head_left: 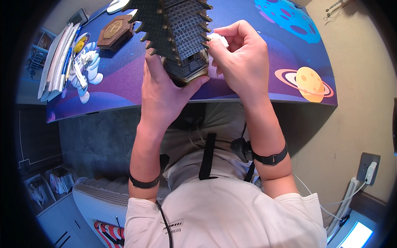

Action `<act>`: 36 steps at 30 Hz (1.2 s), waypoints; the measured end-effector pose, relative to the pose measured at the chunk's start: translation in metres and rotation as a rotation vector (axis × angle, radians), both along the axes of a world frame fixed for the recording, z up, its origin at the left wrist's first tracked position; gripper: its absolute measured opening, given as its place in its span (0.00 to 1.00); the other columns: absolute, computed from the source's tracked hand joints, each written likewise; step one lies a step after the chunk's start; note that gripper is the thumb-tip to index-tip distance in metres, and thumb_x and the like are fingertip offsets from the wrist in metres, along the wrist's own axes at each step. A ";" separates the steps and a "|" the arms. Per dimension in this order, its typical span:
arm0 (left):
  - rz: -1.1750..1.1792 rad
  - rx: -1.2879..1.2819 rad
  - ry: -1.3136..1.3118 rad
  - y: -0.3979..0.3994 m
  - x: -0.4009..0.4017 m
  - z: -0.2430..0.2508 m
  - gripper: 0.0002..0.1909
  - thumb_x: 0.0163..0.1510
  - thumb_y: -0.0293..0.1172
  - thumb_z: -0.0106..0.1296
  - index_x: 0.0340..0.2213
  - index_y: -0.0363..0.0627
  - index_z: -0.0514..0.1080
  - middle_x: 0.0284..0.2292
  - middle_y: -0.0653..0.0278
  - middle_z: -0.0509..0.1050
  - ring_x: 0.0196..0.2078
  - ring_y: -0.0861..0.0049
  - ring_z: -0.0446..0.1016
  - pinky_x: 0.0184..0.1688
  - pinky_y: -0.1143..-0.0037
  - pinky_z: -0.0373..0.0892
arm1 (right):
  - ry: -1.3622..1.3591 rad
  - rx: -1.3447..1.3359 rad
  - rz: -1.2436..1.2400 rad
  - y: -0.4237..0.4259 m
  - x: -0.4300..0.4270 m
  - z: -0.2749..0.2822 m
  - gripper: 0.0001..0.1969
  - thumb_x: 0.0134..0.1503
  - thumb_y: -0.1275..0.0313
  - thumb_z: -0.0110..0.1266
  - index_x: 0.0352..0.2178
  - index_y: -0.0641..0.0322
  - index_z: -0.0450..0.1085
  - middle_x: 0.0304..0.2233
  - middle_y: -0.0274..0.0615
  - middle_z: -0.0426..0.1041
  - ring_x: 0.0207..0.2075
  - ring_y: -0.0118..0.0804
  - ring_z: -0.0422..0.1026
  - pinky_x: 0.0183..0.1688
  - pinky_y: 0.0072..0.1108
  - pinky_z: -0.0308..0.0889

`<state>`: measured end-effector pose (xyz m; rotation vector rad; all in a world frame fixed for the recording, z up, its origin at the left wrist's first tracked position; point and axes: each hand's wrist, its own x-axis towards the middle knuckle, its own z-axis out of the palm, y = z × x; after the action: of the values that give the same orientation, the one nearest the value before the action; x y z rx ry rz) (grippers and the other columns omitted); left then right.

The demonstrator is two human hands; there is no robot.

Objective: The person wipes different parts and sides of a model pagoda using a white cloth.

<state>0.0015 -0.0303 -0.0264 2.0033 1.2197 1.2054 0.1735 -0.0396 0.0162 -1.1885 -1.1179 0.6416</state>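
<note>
My left hand (162,88) grips the lower part of a dark model pagoda (187,37) with tiered, studded roofs and gold-tipped eaves. It is held up above the desk, and its upper end runs out of the picture at the top. Between the thumb and fingers of my right hand (243,55) is a crumpled white tissue (219,39), close against the pagoda's right-hand eaves. Part of the tissue is hidden by my fingers. A brown hexagonal base (115,31) with a gold emblem lies on the desk, left of the pagoda.
Crumpled tissue pieces (81,74) lie on the left of the space-printed desk mat (121,80). Beside them stand books (59,62) with pens and a round container (81,43) holding something yellow. A wall (350,77) borders the desk's right side. A cable (166,220) hangs by my left arm.
</note>
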 end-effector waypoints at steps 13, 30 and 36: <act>0.012 -0.010 0.034 0.000 -0.002 0.000 0.54 0.40 0.41 0.78 0.59 0.38 0.53 0.51 0.42 0.69 0.54 0.43 0.71 0.55 0.55 0.69 | -0.082 -0.045 0.094 -0.009 0.007 0.006 0.10 0.53 0.72 0.63 0.31 0.70 0.73 0.22 0.37 0.77 0.24 0.20 0.72 0.27 0.18 0.68; 0.017 -0.010 0.042 0.000 -0.001 0.001 0.56 0.40 0.41 0.78 0.61 0.37 0.51 0.52 0.39 0.69 0.55 0.42 0.71 0.55 0.56 0.69 | -0.204 -0.076 0.156 0.002 0.014 0.012 0.08 0.59 0.77 0.63 0.36 0.69 0.72 0.27 0.32 0.76 0.24 0.15 0.69 0.25 0.12 0.63; 0.027 -0.016 0.068 -0.001 -0.002 0.003 0.57 0.41 0.42 0.77 0.62 0.38 0.51 0.53 0.39 0.68 0.56 0.41 0.70 0.56 0.55 0.69 | -0.220 -0.057 0.198 -0.008 0.014 0.012 0.07 0.59 0.77 0.62 0.36 0.68 0.72 0.26 0.31 0.75 0.23 0.16 0.69 0.24 0.12 0.62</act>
<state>-0.0001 -0.0317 -0.0237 2.0370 1.2894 1.1448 0.1872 -0.0476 0.0281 -1.2285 -1.4232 0.7097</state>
